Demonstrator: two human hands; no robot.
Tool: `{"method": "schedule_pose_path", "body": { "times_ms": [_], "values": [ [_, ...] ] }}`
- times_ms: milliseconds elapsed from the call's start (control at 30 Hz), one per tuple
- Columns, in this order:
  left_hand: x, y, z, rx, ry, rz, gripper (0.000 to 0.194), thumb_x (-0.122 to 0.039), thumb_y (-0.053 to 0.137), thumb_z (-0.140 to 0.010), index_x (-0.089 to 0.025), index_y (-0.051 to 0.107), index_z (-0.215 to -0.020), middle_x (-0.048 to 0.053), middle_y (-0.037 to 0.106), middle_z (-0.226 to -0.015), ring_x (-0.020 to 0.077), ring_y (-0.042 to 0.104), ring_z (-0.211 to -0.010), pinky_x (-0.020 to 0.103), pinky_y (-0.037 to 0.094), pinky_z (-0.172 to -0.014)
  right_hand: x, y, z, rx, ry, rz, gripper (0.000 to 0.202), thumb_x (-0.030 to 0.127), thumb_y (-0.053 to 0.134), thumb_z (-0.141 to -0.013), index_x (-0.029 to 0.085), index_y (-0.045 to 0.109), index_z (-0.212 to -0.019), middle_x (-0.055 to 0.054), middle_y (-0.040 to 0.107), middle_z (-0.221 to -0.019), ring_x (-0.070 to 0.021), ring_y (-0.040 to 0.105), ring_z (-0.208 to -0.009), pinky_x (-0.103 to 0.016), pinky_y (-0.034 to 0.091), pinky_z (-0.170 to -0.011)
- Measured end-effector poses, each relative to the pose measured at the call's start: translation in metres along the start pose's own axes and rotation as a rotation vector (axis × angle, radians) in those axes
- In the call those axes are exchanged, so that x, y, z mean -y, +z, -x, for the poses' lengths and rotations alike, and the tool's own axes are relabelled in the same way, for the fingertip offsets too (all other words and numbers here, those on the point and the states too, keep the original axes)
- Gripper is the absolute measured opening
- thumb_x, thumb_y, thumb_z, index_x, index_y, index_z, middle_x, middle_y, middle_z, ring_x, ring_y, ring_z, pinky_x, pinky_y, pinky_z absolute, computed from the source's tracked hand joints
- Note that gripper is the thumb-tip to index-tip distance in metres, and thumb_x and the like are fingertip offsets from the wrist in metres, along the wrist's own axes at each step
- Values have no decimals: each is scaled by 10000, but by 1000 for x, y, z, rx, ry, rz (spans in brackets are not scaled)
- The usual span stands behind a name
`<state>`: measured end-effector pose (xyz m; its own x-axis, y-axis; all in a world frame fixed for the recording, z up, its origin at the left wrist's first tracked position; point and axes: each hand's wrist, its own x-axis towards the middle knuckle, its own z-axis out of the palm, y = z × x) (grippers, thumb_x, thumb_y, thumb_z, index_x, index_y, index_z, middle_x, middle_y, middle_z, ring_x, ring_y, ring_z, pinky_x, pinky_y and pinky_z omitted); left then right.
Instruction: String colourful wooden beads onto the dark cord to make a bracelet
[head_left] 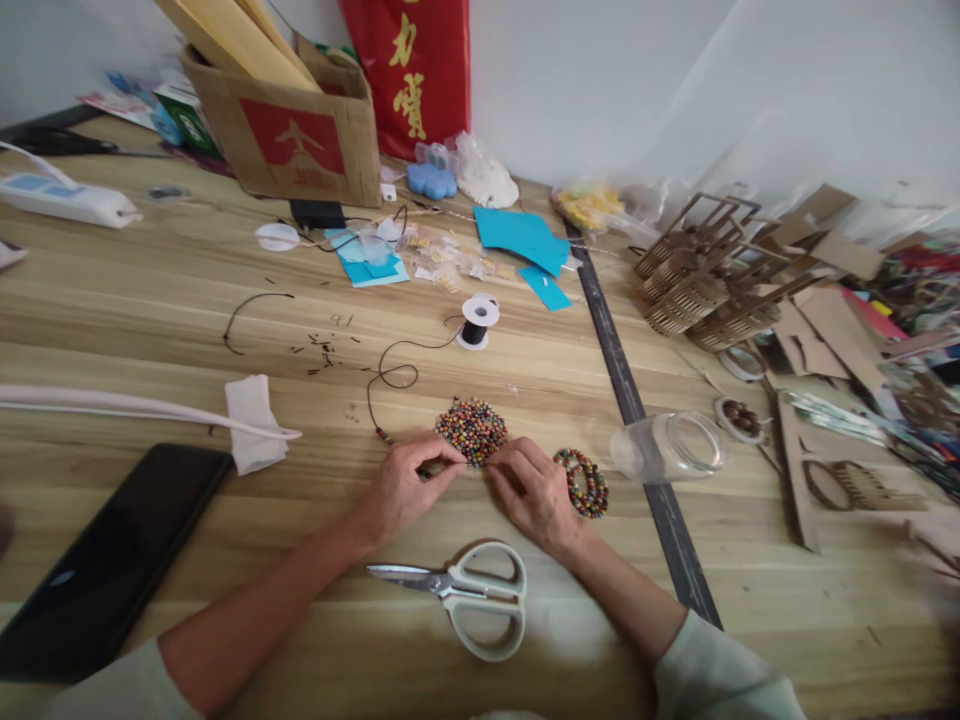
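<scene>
A heap of small multicoloured beads (472,432) lies on the wooden table in front of my hands. At its left front edge, my left hand (409,480) is closed in a pinch on a thin dark cord (371,400). Several beads sit on that cord just behind the hand, and it runs back to a white spool (480,318) wound with black cord. My right hand (534,490) has its fingertips pressed together at the heap's right front edge, close to the left fingertips; what they hold is too small to make out. Beside it rests a coiled beaded bracelet (583,483).
Scissors (465,592) lie before my hands, a black phone (112,560) at left. A clear jar (667,447) lies on its side at right, near a dark strip (615,350). Small wooden baskets (690,285), blue paper (521,238) and a cardboard box (292,150) are farther back.
</scene>
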<state>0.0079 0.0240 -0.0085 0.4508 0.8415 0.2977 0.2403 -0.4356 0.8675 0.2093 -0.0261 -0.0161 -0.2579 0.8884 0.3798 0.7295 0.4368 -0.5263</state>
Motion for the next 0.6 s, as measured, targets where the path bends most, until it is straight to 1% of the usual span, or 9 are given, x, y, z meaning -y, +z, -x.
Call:
{"method": "schedule_pose_path", "body": {
  "times_ms": [233,367,467,600],
  "values": [
    [0,1,0,-24,-37,22,94,-88,629,-792,-131,693,-739,29,721,-716,135,649,-665,214,502,-659,2,1,-2,74,17,108,115,204,527,-949,181,630,-993,-91,670,-933,-201,649,-886,-290,535,-768],
    [0,1,0,-13,-24,6,94,-86,637,-793,-136,696,-741,29,731,-724,141,656,-667,223,505,-669,1,1,-2,97,32,135,126,201,509,-959,178,632,-965,-86,667,-914,-189,655,-846,-272,536,-727],
    [1,2,0,9,-4,-14,89,-86,651,-795,-137,702,-743,39,741,-744,154,666,-686,239,508,-686,2,-1,-2,56,11,67,122,190,507,-961,185,628,-974,-84,661,-925,-183,652,-854,-269,543,-732],
    [2,4,0,48,31,-30,80,-79,662,-796,-136,710,-767,46,746,-750,161,672,-683,257,511,-687,3,-4,-3,18,-110,-149,144,150,508,-956,191,612,-1046,-91,660,-966,-185,639,-909,-294,551,-783]
  ]
}}
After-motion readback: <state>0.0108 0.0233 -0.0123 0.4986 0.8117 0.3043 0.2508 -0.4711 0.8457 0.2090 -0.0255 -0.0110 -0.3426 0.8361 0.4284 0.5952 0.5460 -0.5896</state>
